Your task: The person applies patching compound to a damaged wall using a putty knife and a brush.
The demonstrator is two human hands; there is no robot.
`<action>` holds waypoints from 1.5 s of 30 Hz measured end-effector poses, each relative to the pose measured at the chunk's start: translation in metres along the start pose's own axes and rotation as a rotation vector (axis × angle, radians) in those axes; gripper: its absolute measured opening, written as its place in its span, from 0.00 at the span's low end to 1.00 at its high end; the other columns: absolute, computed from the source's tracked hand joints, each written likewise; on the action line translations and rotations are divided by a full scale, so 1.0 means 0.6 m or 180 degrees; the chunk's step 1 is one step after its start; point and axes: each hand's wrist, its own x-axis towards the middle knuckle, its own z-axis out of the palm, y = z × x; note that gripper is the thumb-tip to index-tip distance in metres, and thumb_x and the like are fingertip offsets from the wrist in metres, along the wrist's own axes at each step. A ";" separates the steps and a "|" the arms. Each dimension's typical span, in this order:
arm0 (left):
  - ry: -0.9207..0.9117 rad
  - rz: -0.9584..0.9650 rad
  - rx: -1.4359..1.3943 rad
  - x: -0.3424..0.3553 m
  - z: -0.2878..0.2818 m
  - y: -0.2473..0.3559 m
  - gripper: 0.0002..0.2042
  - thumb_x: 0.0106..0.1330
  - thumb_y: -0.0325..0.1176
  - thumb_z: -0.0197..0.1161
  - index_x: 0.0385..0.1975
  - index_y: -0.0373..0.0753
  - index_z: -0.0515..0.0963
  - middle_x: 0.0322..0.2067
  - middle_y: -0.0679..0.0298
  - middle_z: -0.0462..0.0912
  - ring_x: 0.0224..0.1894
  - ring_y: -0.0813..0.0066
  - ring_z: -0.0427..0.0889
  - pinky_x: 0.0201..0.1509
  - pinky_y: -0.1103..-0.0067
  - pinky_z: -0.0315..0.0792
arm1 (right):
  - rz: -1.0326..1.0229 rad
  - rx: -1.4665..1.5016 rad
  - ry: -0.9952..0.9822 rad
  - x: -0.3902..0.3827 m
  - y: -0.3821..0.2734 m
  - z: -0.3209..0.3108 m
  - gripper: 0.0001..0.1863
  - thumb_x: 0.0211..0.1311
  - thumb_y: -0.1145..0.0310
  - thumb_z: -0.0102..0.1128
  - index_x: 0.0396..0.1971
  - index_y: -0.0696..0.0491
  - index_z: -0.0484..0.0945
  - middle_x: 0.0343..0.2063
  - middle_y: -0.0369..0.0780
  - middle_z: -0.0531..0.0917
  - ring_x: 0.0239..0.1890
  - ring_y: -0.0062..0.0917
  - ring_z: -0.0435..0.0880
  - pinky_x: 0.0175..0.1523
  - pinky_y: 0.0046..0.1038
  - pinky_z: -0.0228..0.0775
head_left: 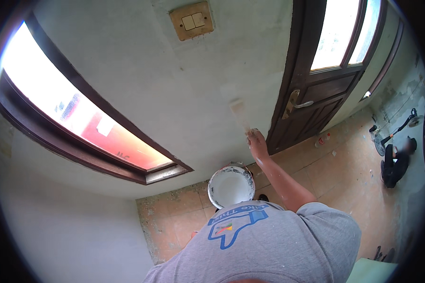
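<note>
Ahead of me, my right hand (256, 142) is closed around the handle of a paintbrush (237, 107). Its pale, wide bristles point up and left against the greenish-grey wall (222, 75); whether they press on it I cannot tell. White paint flecks show on my right forearm. Close to my body stands a white bucket (231, 185) with a dark-smeared rim and white paint inside. My left hand does not show; a small patch of skin beside my shirt is too little to name.
A brown-framed window (127, 155) lies left, a light switch (192, 21) above. Right of the brush is a brown door (311, 99) with a metal handle (300, 101). A bottle (322, 140) stands on the tiled floor (344, 170). A dark-clothed person (395, 162) is low at the far right.
</note>
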 end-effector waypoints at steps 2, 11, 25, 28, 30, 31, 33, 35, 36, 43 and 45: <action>0.0121 -0.0027 -0.0097 -0.005 0.007 -0.006 0.10 0.56 0.36 0.63 0.23 0.34 0.80 0.23 0.57 0.84 0.25 0.68 0.84 0.28 0.70 0.76 | -0.0054 0.0127 -0.0069 0.001 -0.013 0.011 0.08 0.73 0.63 0.49 0.35 0.51 0.70 0.20 0.30 0.68 0.20 0.13 0.63 0.25 0.20 0.55; 0.0427 0.1433 -0.1794 0.042 -0.064 0.207 0.06 0.64 0.27 0.57 0.25 0.36 0.77 0.20 0.70 0.77 0.25 0.83 0.73 0.27 0.79 0.67 | 0.0031 0.0431 -0.0489 0.023 -0.107 0.081 0.08 0.73 0.64 0.50 0.36 0.51 0.72 0.20 0.29 0.68 0.19 0.12 0.63 0.25 0.18 0.55; 0.4208 0.6103 0.3020 -0.368 -0.666 1.132 0.36 0.47 0.51 0.69 0.57 0.42 0.71 0.66 0.53 0.62 0.70 0.52 0.57 0.70 0.58 0.53 | -0.0215 0.0726 -0.0364 0.031 -0.139 0.059 0.07 0.72 0.68 0.48 0.32 0.54 0.71 0.20 0.28 0.65 0.22 0.10 0.60 0.26 0.20 0.52; 0.3736 0.5821 0.3616 -0.355 -0.673 1.141 0.49 0.34 0.62 0.76 0.61 0.45 0.70 0.72 0.52 0.54 0.75 0.51 0.48 0.77 0.55 0.44 | -0.0083 0.0630 -0.0216 0.033 -0.100 0.046 0.08 0.71 0.69 0.48 0.32 0.54 0.71 0.20 0.28 0.66 0.22 0.11 0.60 0.26 0.20 0.53; 0.3654 0.5959 0.3565 -0.347 -0.668 1.143 0.49 0.33 0.61 0.77 0.59 0.44 0.71 0.71 0.51 0.56 0.74 0.50 0.50 0.76 0.55 0.46 | -0.0139 0.0234 0.0014 0.029 -0.072 0.032 0.08 0.70 0.69 0.48 0.30 0.54 0.71 0.20 0.28 0.66 0.23 0.11 0.61 0.27 0.20 0.54; 0.4005 0.5744 0.3766 -0.345 -0.672 1.137 0.48 0.32 0.61 0.77 0.58 0.44 0.71 0.71 0.51 0.56 0.74 0.50 0.51 0.76 0.55 0.46 | -0.0073 0.0231 0.0044 0.020 -0.068 0.040 0.08 0.70 0.69 0.48 0.30 0.54 0.71 0.20 0.28 0.66 0.23 0.11 0.61 0.27 0.20 0.54; 0.4127 0.5822 0.3546 -0.335 -0.668 1.136 0.47 0.31 0.59 0.78 0.56 0.44 0.72 0.70 0.52 0.58 0.73 0.49 0.53 0.76 0.57 0.48 | -0.0296 0.0295 0.0038 0.018 -0.086 0.053 0.08 0.70 0.70 0.48 0.29 0.54 0.70 0.21 0.29 0.67 0.24 0.12 0.62 0.28 0.21 0.55; 0.4192 0.5989 0.3394 -0.321 -0.661 1.142 0.46 0.30 0.58 0.78 0.55 0.43 0.71 0.70 0.52 0.59 0.73 0.50 0.54 0.76 0.57 0.49 | -0.0349 0.0264 0.0021 0.030 -0.097 0.057 0.08 0.70 0.70 0.48 0.29 0.54 0.70 0.21 0.29 0.67 0.24 0.12 0.62 0.29 0.21 0.56; 0.4290 0.6145 0.3254 -0.316 -0.657 1.144 0.46 0.30 0.57 0.78 0.55 0.43 0.71 0.70 0.53 0.59 0.73 0.51 0.55 0.76 0.57 0.49 | -0.0427 0.0249 -0.0011 0.039 -0.099 0.059 0.08 0.70 0.70 0.47 0.29 0.54 0.69 0.22 0.29 0.68 0.25 0.13 0.62 0.29 0.22 0.56; 0.4519 0.5911 0.2593 -0.293 -0.628 1.133 0.45 0.31 0.54 0.78 0.54 0.43 0.71 0.69 0.56 0.61 0.72 0.56 0.57 0.74 0.57 0.53 | -0.0528 -0.0209 0.0245 0.037 -0.063 0.081 0.09 0.70 0.67 0.48 0.32 0.56 0.70 0.22 0.33 0.70 0.25 0.16 0.64 0.31 0.25 0.59; 0.4602 0.5737 0.2745 -0.301 -0.636 1.123 0.45 0.30 0.55 0.78 0.54 0.41 0.72 0.69 0.56 0.61 0.72 0.55 0.57 0.74 0.57 0.53 | -0.0609 -0.0375 0.0520 0.014 -0.066 0.091 0.10 0.70 0.65 0.50 0.35 0.57 0.71 0.23 0.35 0.70 0.25 0.17 0.65 0.32 0.25 0.60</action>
